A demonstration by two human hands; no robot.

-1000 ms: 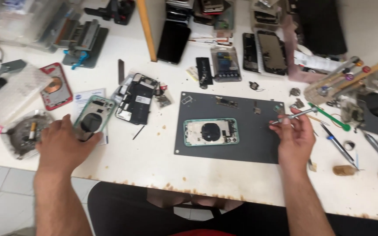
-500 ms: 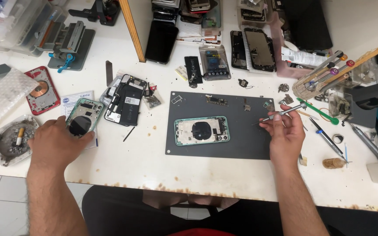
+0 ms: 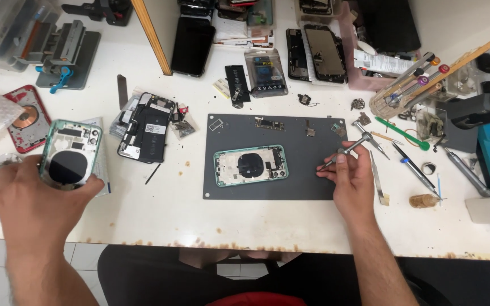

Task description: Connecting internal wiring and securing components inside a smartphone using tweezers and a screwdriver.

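— What are your hands gripping?
— My left hand [image 3: 38,198] is closing around a green phone housing [image 3: 70,154], now lifted off the white bench [image 3: 160,209]. My right hand [image 3: 351,180] is still pinching a screwdriver [image 3: 344,150] over the grey mat [image 3: 290,181], beside a second green housing [image 3: 250,165].

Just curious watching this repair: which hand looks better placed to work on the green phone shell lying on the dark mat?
Probably the right hand: it holds a screwdriver beside the shell on the mat, while the left hand grips another green shell.
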